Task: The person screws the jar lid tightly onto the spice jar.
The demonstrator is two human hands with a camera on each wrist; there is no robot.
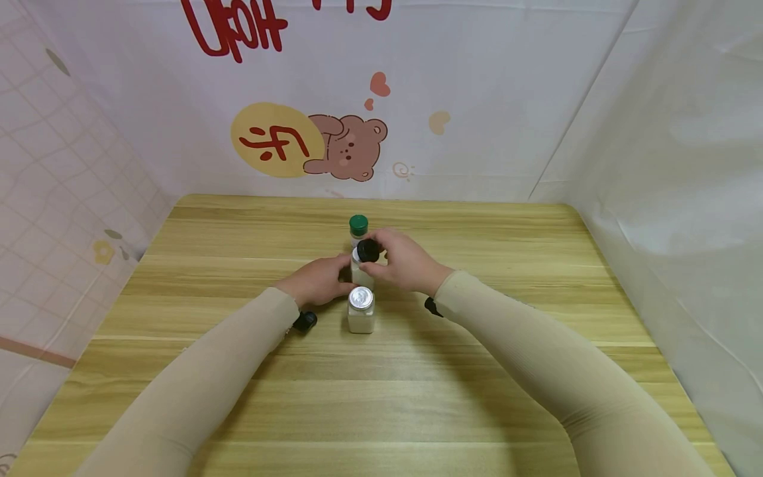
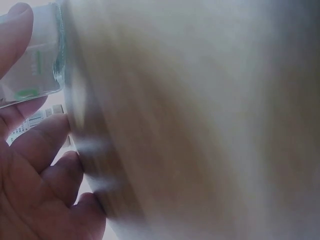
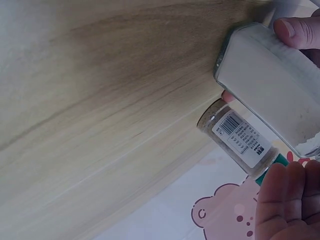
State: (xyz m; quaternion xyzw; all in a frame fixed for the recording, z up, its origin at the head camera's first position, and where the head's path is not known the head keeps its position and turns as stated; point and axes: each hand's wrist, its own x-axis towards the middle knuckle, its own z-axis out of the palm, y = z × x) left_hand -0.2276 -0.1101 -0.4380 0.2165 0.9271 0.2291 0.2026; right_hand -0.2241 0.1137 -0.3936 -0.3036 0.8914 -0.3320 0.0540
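My right hand (image 1: 406,262) pinches a round black lid (image 1: 368,250) between thumb and fingers at the top of a clear glass jar (image 1: 361,275) of white powder. Whether the lid sits on the jar's mouth, I cannot tell. From the other side, my left hand (image 1: 322,281) grips that jar, its thumb showing against the glass (image 2: 42,65) in the left wrist view. The jar of powder (image 3: 270,80) fills the right side of the right wrist view. Nearer the body stands a second square jar (image 1: 361,318) with a silver top, close to the left thumb.
Behind the gripped jar stands a spice bottle (image 1: 358,226) with a green cap; its barcode label (image 3: 242,137) shows in the right wrist view. All stand on a wooden table (image 1: 381,404). A white printed cloth (image 1: 477,99) hangs behind and along both sides.
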